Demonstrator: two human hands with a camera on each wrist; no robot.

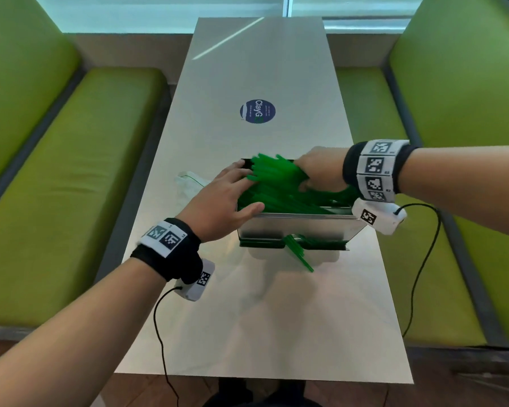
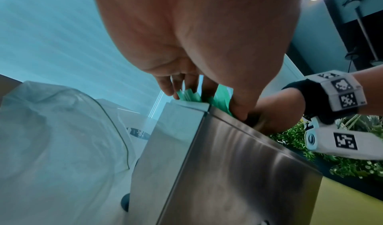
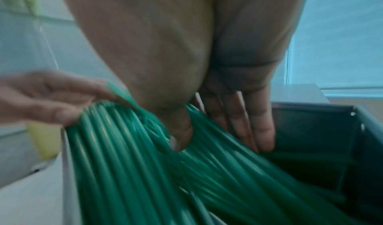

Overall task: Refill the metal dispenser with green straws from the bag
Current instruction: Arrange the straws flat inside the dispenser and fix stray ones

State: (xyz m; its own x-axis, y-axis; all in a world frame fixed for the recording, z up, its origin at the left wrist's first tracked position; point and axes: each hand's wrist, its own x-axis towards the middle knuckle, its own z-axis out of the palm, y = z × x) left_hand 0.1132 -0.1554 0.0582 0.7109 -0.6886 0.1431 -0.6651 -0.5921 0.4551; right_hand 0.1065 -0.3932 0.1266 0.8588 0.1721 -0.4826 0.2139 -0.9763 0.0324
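Note:
The metal dispenser (image 1: 300,227) stands open-topped in the middle of the table, with green straws (image 1: 279,183) lying slanted in it, their left ends sticking up over the rim. My left hand (image 1: 247,189) rests with straight fingers on those ends (image 2: 188,95) and its thumb on the front rim. My right hand (image 1: 309,174) reaches in from the right. In the right wrist view, its thumb (image 3: 180,138) presses into the bundle (image 3: 124,146) and its fingers (image 3: 248,122) lie straight on the far side. The clear bag (image 1: 188,183) lies crumpled left of the dispenser.
A few straws (image 1: 299,255) poke out of the dispenser's lower front slot onto the pale table (image 1: 262,318). A round blue sticker (image 1: 257,112) sits further back. Green benches (image 1: 71,186) flank the table. Cables hang from both wrist cameras.

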